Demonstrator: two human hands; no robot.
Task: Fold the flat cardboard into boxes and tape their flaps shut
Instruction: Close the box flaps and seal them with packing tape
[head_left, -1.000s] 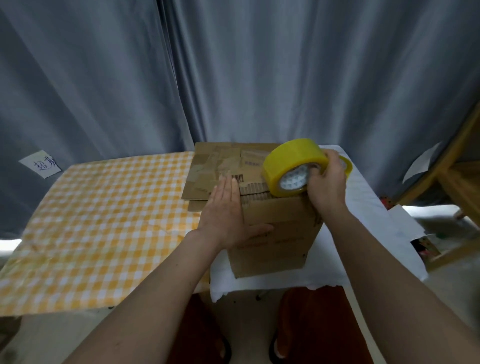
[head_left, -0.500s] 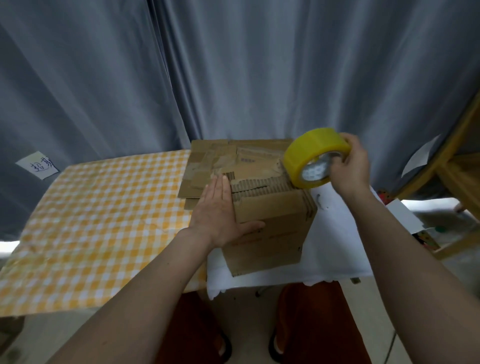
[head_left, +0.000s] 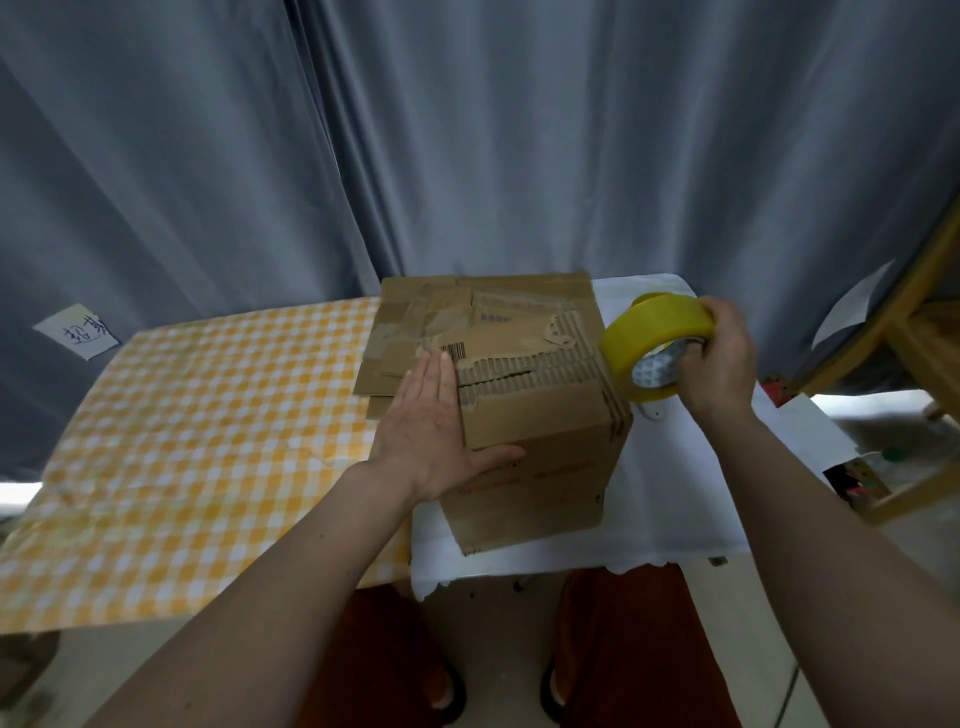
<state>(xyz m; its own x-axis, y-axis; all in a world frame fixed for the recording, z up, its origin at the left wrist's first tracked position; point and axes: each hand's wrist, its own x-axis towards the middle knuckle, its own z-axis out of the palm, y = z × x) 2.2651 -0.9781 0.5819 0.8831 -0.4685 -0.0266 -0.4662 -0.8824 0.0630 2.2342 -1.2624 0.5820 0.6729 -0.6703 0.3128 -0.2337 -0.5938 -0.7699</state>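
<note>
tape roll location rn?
Head view, right of centre: the yellow tape roll is held in the right hand, just off the cardboard box's upper right edge.

Both of the person's forearms are bare from elbow to wrist, with no sleeve in view, and no watch, band or ring shows on the left hand (head_left: 434, 441) or the right hand (head_left: 719, 364). The fingers (head_left: 428, 379) of the left hand are bare as well. Lower down, the legs are covered by dark reddish-brown trousers (head_left: 623, 649), and each foot wears a slipper (head_left: 447, 699) with a dark rim; the slippers' details are too dim to make out.
</note>
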